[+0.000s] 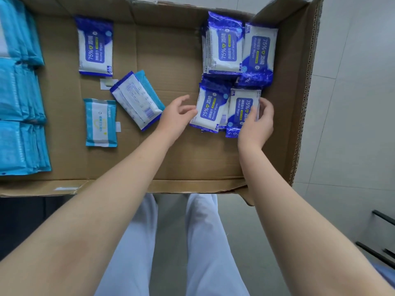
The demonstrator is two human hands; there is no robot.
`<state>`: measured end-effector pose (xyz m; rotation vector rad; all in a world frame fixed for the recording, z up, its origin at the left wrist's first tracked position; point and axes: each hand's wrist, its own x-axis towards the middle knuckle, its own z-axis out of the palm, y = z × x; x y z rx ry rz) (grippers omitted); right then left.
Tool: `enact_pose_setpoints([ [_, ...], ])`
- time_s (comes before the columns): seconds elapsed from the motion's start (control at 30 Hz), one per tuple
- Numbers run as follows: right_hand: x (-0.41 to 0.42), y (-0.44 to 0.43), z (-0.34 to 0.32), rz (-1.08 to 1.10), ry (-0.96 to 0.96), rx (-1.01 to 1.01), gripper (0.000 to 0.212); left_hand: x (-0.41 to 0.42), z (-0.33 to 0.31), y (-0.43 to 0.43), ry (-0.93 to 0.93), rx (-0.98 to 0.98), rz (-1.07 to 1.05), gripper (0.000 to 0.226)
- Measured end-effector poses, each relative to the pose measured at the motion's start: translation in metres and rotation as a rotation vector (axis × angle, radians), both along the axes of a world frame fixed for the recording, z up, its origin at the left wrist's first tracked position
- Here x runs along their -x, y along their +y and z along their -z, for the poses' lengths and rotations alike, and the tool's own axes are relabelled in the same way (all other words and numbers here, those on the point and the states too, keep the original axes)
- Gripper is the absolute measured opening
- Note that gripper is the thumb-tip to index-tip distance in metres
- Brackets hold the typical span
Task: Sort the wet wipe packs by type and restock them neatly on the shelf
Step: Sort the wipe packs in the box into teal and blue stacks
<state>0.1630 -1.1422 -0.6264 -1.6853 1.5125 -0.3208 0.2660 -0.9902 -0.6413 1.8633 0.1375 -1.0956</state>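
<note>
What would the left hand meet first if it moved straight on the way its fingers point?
Most likely the alcohol wipe pack just beyond the fingertips of the left hand; the right hand grips the neighbouring pack. Height above it is unclear.

The big box (171,50) is brown cardboard, dull and a bit rough. The blue wipe packs (225,45) are shiny, crinkly plastic. The trousers (132,253) are soft pale cloth.

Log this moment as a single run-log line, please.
phase: sorting; right hand: grips blue-and-white plastic alcohol wipe pack; left hand: open, at neighbouring pack; container: brown cardboard box; light-blue packs: stacked left
</note>
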Motion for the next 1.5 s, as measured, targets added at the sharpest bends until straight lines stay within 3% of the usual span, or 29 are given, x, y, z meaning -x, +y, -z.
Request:
enact_pose_setpoints([
  [0.13, 0.0, 0.035, -0.006, -0.08, 0.007, -0.037, 0.029, -0.022, -0.009, 0.039, -0.05, 0.028, -0.029, 0.031],
  [0.33, -0.041, 0.1, 0.0, -0.18, -0.027, -0.135, 0.024, -0.093, -0.017, 0.099, -0.28, -0.088, -0.213, 0.021],
  [0.5, -0.085, 0.142, 0.015, -0.303, 0.01, -0.289, 0.033, -0.15, -0.008, 0.129, -0.38, -0.266, -0.273, 0.037],
  [0.7, -0.116, 0.166, 0.035, -0.431, 0.127, -0.302, 0.042, -0.18, 0.015, 0.134, -0.274, -0.327, -0.332, 0.061],
  [0.8, -0.122, 0.17, 0.044, -0.476, 0.221, -0.283, 0.036, -0.184, 0.027, 0.134, -0.223, -0.359, -0.352, 0.056],
  [1.0, -0.12, 0.172, 0.042, -0.448, 0.199, -0.307, 0.019, -0.173, 0.036, 0.142, -0.168, -0.318, -0.338, 0.026],
  [1.13, -0.1, 0.175, 0.025, -0.326, 0.081, -0.352, 0.015, -0.156, 0.026, 0.156, -0.148, -0.264, -0.387, 0.01],
  [1.33, -0.063, 0.148, -0.006, -0.092, -0.065, -0.475, 0.015, -0.113, -0.012, 0.151, -0.185, -0.182, -0.373, 0.009],
  [1.5, -0.03, 0.094, -0.033, -0.063, -0.055, -0.384, 0.014, -0.066, -0.029, 0.107, -0.117, -0.051, -0.321, 0.012],
])
